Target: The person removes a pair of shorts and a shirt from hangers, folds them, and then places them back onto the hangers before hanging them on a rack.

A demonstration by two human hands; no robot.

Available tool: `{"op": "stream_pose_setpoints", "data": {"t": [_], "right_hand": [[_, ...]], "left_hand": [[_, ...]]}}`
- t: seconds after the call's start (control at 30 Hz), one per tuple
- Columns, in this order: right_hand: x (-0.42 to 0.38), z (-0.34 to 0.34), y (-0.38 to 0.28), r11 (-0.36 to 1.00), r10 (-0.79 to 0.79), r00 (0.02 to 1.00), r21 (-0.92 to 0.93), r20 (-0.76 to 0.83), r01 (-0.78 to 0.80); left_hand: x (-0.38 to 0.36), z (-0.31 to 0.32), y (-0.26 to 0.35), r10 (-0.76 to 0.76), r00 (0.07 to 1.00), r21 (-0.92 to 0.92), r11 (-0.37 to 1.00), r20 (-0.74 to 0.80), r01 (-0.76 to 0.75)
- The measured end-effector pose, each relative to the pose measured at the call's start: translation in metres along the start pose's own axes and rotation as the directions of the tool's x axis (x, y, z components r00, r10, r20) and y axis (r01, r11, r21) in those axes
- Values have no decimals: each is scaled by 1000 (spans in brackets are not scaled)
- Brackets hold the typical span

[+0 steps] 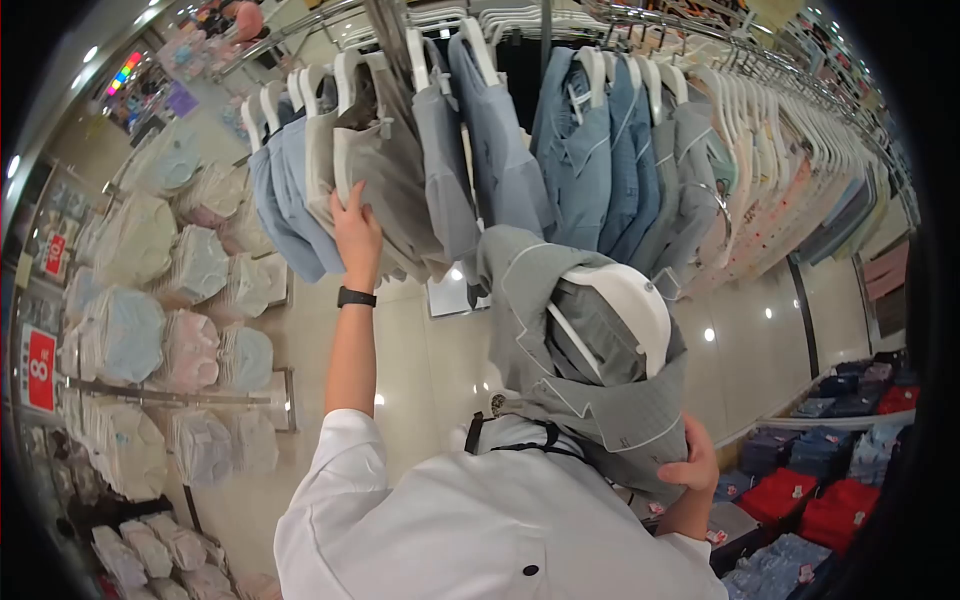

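My left hand (357, 235), with a dark band on its wrist, reaches up to the rack and has its fingers at the edge of a grey-brown garment (395, 170) on a white hanger. A grey pajama shirt (610, 410) with white piping lies across my right forearm and against my front. Its white hanger (640, 310) is still inside the collar. My right hand (692, 462) is closed on the shirt's lower right side, with the thumb over the cloth. Light blue garments (290, 190) hang just left of my left hand.
A metal rail (720, 45) carries blue, grey and pale patterned clothes on white hangers. Packs of pastel underwear (135, 330) hang on the left wall by red price signs (40, 368). Folded jeans (820, 450) and red garments (835, 515) fill trays at lower right.
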State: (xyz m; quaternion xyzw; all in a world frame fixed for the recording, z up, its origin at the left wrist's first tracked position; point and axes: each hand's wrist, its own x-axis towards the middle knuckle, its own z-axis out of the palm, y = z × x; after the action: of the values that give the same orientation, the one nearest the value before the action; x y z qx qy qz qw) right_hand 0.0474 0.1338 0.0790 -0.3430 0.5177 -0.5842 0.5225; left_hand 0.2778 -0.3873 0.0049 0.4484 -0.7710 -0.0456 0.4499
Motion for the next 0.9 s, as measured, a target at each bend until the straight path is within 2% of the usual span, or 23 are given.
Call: {"op": "stream_pose_setpoints", "data": {"t": [0.17,0.23,0.27,0.3,0.37,0.43,0.5,0.57,0.63,0.7,0.77,0.8,0.87,0.9], "right_hand": [[-4,-13,3,1000,4,999,-7,34,-4],[-8,-18,7,999,42,999,-8,-13,-42],[-9,-21,9,999,47,999,-6,-9,-47],[-9,-22,9,999,40,999,8,-33,-40],[-11,-24,7,999,34,997,22,-75,-33],[-19,-22,3,999,20,987,30,-160,-16],[-31,-29,0,1000,11,978,-20,-208,-16],[-47,-44,1,998,8,968,-61,-249,-23],[-72,-55,5,999,19,955,49,-296,-4],[-92,-52,4,993,7,920,114,-392,41],[-109,-48,2,979,-6,886,177,-464,100],[-118,-48,0,978,-28,867,166,-497,126],[-145,-52,6,975,-52,844,156,-534,159],[-165,-56,12,976,-79,804,118,-590,182]], "left_hand": [[-21,0,-28,-39,995,-23,999,89,41],[-27,-5,-31,-22,980,-132,990,197,49],[-33,-6,-31,-209,929,-126,958,305,257],[-40,-4,-41,-212,927,-123,958,308,260],[-56,8,-73,-99,948,-298,935,302,193],[-69,13,-97,-185,911,-221,934,368,280],[-82,22,-112,-275,888,-262,886,369,383],[-83,16,-88,-444,751,-150,805,489,573],[-87,22,-70,-376,679,-13,870,630,494],[-92,23,-49,-333,393,118,870,857,479],[-89,15,-2,-153,104,107,926,983,362],[-85,17,22,-141,98,99,932,985,349],[-78,20,73,72,-161,-7,929,984,370],[-73,24,100,152,-172,-86,937,973,337]]}}
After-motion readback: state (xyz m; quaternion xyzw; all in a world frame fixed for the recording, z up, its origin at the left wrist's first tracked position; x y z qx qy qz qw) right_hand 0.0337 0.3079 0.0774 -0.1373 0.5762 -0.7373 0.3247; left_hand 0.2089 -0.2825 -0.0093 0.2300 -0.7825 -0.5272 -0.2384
